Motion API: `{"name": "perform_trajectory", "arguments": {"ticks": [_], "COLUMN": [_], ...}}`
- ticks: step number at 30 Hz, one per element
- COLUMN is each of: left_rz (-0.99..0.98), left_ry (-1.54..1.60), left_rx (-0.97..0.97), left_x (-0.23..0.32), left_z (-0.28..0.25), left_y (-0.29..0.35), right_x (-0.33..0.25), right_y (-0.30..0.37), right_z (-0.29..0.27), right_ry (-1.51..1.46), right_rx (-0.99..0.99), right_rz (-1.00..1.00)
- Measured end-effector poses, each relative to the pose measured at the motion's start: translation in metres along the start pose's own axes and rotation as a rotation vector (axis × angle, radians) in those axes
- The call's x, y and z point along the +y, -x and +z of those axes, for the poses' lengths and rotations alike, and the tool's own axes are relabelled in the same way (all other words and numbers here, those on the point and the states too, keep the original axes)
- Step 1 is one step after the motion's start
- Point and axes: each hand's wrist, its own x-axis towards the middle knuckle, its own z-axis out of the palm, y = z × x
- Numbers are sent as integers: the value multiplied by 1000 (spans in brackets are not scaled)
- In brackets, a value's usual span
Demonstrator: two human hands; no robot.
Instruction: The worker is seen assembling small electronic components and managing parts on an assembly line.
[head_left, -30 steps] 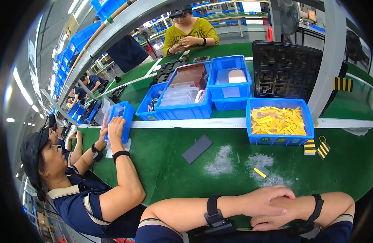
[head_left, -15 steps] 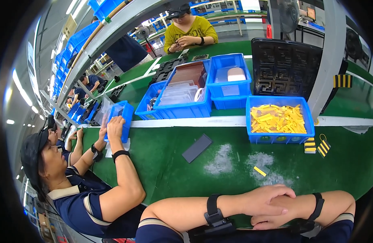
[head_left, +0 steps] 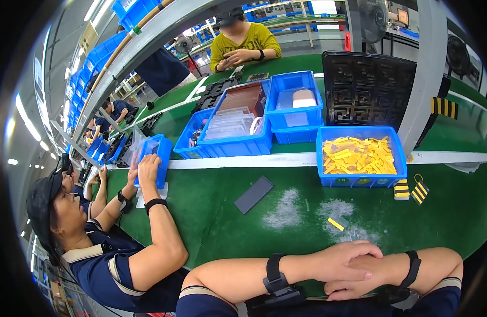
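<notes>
My left hand (head_left: 333, 261) lies across my right hand (head_left: 359, 277) at the table's near edge, its thumb and fingers wrapped loosely over it. The right hand is partly hidden beneath, its visible fingertips loosely stretched below my left wrist; no object shows in either hand. Just beyond them a small yellow strip (head_left: 336, 224) lies on the green table (head_left: 217, 232). Farther left is a dark grey flat rectangular block (head_left: 254, 195). A blue bin (head_left: 362, 180) full of yellow strips (head_left: 359, 154) stands ahead of my hands.
Pale powdery patches (head_left: 282, 210) mark the tabletop. Two striped tags (head_left: 420, 191) lie right of the strip bin. Behind stand blue bins (head_left: 238, 147) of flat pieces and a black moulded tray (head_left: 367, 90). A co-worker's arm (head_left: 161, 224) reaches to another blue bin (head_left: 161, 169) at left.
The view has shifted slightly, so the table and bins sit a little farther left. My hands keep their crossed pose, and nothing has been picked up or put down by me.
</notes>
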Motion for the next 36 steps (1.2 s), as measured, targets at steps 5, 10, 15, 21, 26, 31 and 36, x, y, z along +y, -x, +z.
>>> {"name": "perform_trajectory", "arguments": {"ticks": [5,10,15,21,26,31,36], "left_rz": [4,21,59,14,-18,-29,-36], "left_ry": [0,2,32,94,187,160,126], "left_rx": [-3,-31,-48,-70,-77,-112,-114], "left_x": [-1,2,0,0,0,0,2], "left_z": [1,-1,-2,-2,0,-1,0], "left_y": [0,-2,0,1,0,0,0], "right_x": [0,-4,-13,-19,-25,-20,-16], "right_y": [0,3,2,-4,-3,6,7], "right_z": [1,3,3,0,-4,5,9], "right_ry": [13,50,79,189,325,274,209], "right_rx": [-28,64,110,52,-115,46,-8], "right_rz": [7,5,-15,-123,-146,-194,-150]}}
